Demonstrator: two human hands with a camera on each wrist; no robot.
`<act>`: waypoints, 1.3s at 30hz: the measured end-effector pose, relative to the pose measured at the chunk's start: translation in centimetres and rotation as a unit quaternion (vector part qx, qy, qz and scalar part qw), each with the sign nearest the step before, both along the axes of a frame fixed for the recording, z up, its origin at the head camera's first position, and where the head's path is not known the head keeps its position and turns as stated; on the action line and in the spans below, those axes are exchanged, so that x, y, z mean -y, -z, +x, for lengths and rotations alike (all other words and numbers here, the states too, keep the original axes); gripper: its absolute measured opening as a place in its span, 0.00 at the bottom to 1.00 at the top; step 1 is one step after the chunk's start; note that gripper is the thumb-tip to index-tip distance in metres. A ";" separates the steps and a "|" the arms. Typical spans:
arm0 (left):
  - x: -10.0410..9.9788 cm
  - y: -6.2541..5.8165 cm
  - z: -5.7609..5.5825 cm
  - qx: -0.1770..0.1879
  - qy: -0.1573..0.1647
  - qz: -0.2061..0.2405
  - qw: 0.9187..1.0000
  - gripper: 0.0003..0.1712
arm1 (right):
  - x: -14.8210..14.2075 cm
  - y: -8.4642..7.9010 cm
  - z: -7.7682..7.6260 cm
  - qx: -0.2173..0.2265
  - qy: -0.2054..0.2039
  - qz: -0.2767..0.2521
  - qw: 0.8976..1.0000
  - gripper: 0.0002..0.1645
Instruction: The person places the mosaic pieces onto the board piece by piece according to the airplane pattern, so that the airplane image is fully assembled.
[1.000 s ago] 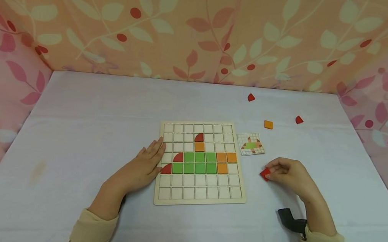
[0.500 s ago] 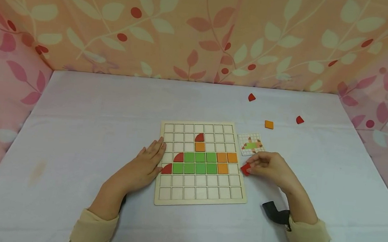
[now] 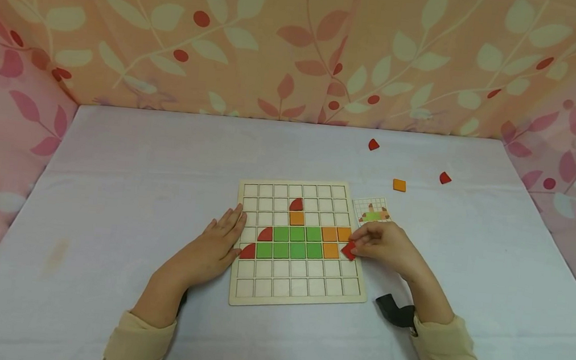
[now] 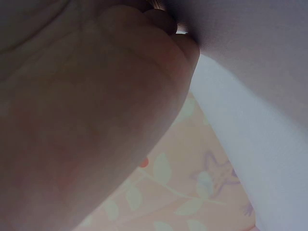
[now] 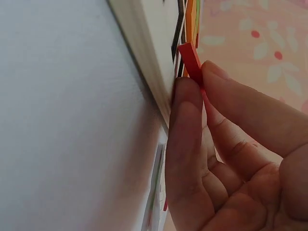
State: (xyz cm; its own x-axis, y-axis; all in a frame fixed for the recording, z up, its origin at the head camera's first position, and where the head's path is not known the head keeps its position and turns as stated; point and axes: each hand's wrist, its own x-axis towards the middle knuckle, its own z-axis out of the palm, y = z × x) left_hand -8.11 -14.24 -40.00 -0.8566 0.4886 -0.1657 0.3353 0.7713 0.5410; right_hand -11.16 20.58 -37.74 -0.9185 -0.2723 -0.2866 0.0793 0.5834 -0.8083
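A wooden grid board (image 3: 299, 287) lies on the table, with green and orange square tiles and red quarter-round tiles set in some of its cells. My left hand (image 3: 214, 249) rests at the board's left edge, fingers straight and touching the rim. In the left wrist view the palm (image 4: 86, 110) fills much of the picture. Between thumb and finger, my right hand (image 3: 387, 249) pinches a red tile (image 3: 348, 250) over the board's right edge, by the cell below the rightmost orange tile. The right wrist view shows this red tile (image 5: 191, 62) tilted at the fingertips; its full outline is partly hidden.
A small pattern card (image 3: 370, 205) lies right of the board, partly covered by my right hand. Farther back are a loose orange tile (image 3: 399, 185) and two red quarter-round tiles, one (image 3: 374, 144) near the back edge and another (image 3: 445, 178) to the right.
My right hand has carried the red tile leftward from the tablecloth to over the board's right edge, and now covers part of the card. The left hand stays in place.
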 end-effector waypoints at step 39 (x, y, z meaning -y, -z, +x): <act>0.1 0.3 0.2 0.003 -0.002 -0.001 1.000 0.37 | -0.9 0.4 1.5 0.016 0.041 -0.036 0.998 0.10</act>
State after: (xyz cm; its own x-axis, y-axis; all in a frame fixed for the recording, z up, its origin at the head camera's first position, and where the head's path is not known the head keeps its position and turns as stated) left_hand -7.94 -14.37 -40.28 -0.8575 0.4849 -0.1719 0.3285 0.7732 0.5424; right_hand -9.65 21.48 -38.15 -0.9294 -0.2171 -0.2986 0.1512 0.5140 -0.8443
